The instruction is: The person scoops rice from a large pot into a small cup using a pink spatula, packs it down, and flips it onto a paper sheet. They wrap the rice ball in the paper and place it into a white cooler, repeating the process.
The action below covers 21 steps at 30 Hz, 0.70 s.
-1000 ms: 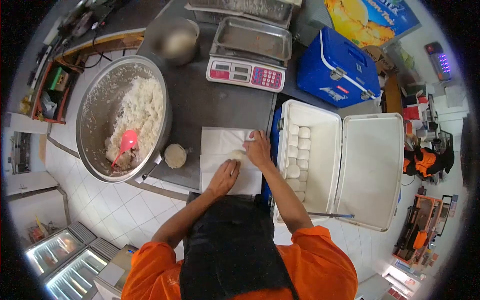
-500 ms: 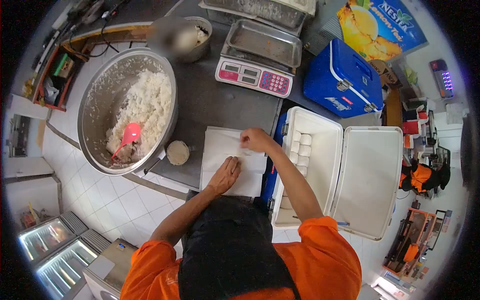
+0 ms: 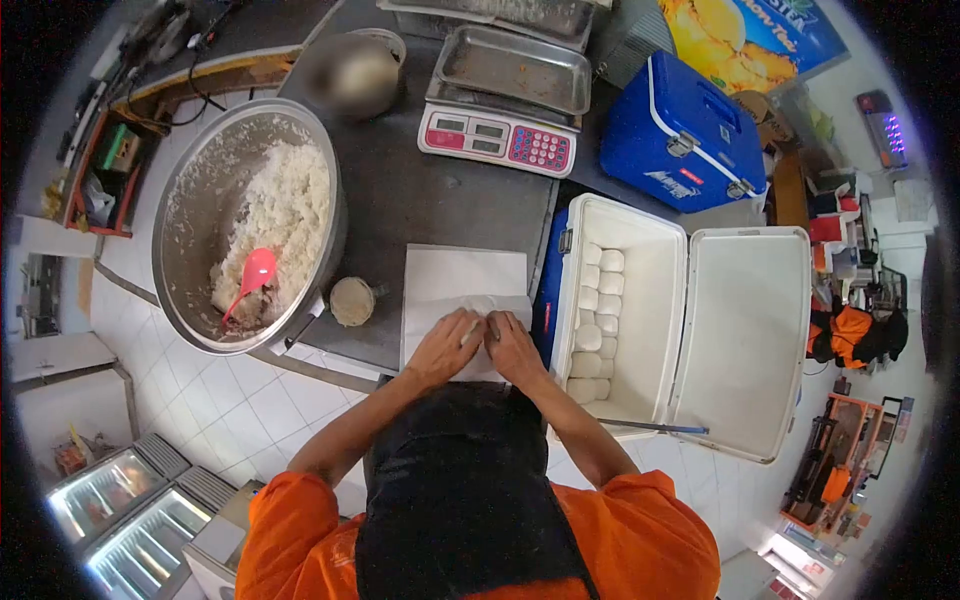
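Observation:
A stack of white paper sheets [image 3: 466,270] lies on the dark table in front of me. My left hand [image 3: 447,345] and my right hand [image 3: 513,347] are side by side at its near half, fingers curled and closed on a raised, folded part of the top sheet. Whether anything lies inside the fold is hidden by my fingers. To the left stands a small clear cup with a handle [image 3: 352,302], holding rice. Beyond it is a large metal pot [image 3: 178,215] of cooked rice with a pink spoon [image 3: 259,268] in it.
An open cooler box [image 3: 640,390] on my right holds several white wrapped packets [image 3: 588,338]. Another blue cooler [image 3: 690,140] stands shut behind it. A pink and white digital scale [image 3: 497,140] carries a metal tray [image 3: 515,75]. A smaller pot [image 3: 390,45] is partly blurred.
My right hand has come down and back towards me, beside my left hand on the paper. A sheet's edge is now raised between them. The view has shifted slightly.

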Tool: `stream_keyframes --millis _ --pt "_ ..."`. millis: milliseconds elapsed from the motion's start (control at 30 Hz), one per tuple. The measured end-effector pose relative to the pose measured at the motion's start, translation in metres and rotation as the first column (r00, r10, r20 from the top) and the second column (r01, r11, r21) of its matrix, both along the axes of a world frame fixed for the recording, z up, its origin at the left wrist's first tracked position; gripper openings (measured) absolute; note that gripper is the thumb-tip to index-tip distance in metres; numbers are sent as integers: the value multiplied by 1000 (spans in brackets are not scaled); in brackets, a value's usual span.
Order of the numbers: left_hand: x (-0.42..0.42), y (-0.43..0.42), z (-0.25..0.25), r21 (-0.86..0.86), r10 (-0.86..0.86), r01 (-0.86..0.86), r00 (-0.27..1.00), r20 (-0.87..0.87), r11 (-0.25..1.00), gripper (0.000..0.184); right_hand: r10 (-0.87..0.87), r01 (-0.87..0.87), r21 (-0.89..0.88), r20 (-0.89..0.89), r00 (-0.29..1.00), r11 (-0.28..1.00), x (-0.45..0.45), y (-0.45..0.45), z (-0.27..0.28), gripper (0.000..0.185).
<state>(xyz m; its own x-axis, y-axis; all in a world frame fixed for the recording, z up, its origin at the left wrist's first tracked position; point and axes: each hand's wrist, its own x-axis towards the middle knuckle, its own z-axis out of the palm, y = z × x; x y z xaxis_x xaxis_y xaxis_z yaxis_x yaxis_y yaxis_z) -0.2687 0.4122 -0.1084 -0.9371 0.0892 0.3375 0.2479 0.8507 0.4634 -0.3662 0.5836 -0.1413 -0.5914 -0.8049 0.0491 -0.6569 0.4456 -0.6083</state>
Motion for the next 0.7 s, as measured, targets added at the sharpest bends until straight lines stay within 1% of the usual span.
stream_keyframes --millis 33,67,133,167,200,233,267,333,367,400,467,500,533,567,600,633,667,700 --pt "-4 -1 -17 26 -16 14 997 80 1000 39 41 -41 13 -49 998 999 0 3 -9 31" --pt "-1 -4 -35 23 -21 19 997 78 1000 39 35 -35 10 -50 998 999 0 2 -1 31" --pt "6 -13 -45 30 14 -21 978 209 999 42 -1 1 -53 -1 1000 999 -1 -3 28 30" --pt "16 -10 -48 48 119 -139 948 295 989 41 -7 7 -54 0 1000 999 -1 1 21 30" --pt "20 -11 -52 46 116 -136 948 297 990 41 -9 9 -6 15 1000 1000 -3 4 13 30" --pt "23 -15 -56 33 114 -127 959 259 991 40 -10 8 42 29 1000 999 -4 6 7 31" --pt "26 -17 -60 21 110 -118 969 221 993 39 -13 11 41 30 999 999 -5 9 0 31" --pt "22 -22 -60 5 100 -104 968 229 995 39 86 -54 285 -101 991 957 -11 8 0 29" --pt "17 -27 -60 -13 93 -93 968 234 996 39 87 -54 284 -103 991 957 -16 7 -4 29" --pt "12 -32 -60 -15 95 -94 969 230 995 39 73 -46 287 -82 994 957 -24 6 -13 27" --pt "1 -42 -58 78 125 -161 929 348 984 37 60 -41 294 -58 997 955 -36 0 -17 25" --pt "-12 -42 -43 169 209 -357 802 559 919 39 -9 -11 383 51 999 924 -45 -6 -13 23" --pt "-23 -46 -28 169 210 -357 803 557 919 39 -90 9 471 149 985 882 -53 -12 -5 20" --pt "-33 -49 -13 104 238 -375 754 612 921 46 -90 10 471 147 985 882 -59 -21 9 20" --pt "-38 -52 -6 37 269 -388 700 662 921 53 -184 100 542 102 978 834 -60 -33 26 19" --pt "-42 -55 -11 -133 377 -383 684 624 914 62 -271 188 605 48 961 774 -61 -40 36 18" --pt "-44 -55 -15 -133 381 -386 686 621 913 62 -268 188 602 45 963 776 -60 -42 34 18" --pt "-45 -54 -17 -226 402 -333 783 474 915 60 -204 283 392 -232 951 875 -58 -41 29 16"
